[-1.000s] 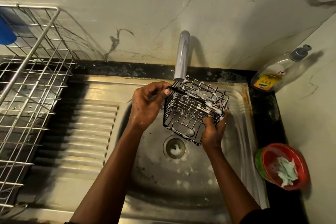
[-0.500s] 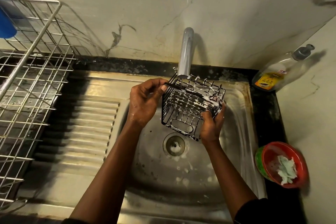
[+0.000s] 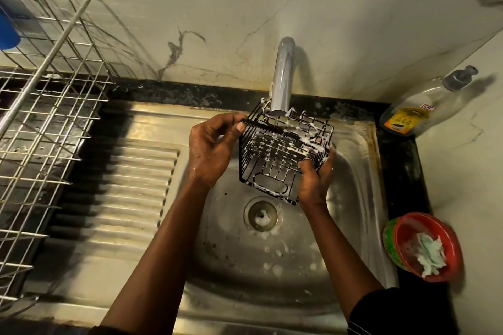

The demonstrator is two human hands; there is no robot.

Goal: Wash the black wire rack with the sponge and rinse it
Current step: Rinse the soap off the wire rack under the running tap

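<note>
Rack: the black wire rack was a small box-shaped basket, tilted so its open side faced the camera. White foam streaked its upper wires and back bars.
Rack's place: it was held in the air at the centre of the frame, above the sink. Its top back edge sat right under the mouth of the tap.
Water: a thin pale streak ran from the spout into the rack; whether it was water or foam I could not tell.
Left hand: the left hand pinched the flat black strip at the rack's upper left corner. The thumb and curled fingers were clamped on it.
Right hand: the right hand gripped the rack's lower right corner, fingers curled round the wires.
Below: the drain lay under the rack's lower edge, with open basin around it and spots of foam on the steel.
Left side: a ribbed draining board lay beside the left wrist. A silver dish rack stood beyond it at the frame's left edge, well apart from the hands.
Right side: the sink's rim ran close to the right hand. A soap bottle leaned in the corner at the upper right.
Lower right: a red bowl held a pale crumpled scrap.
Behind: the marbled wall rose just past the tap.
</note>
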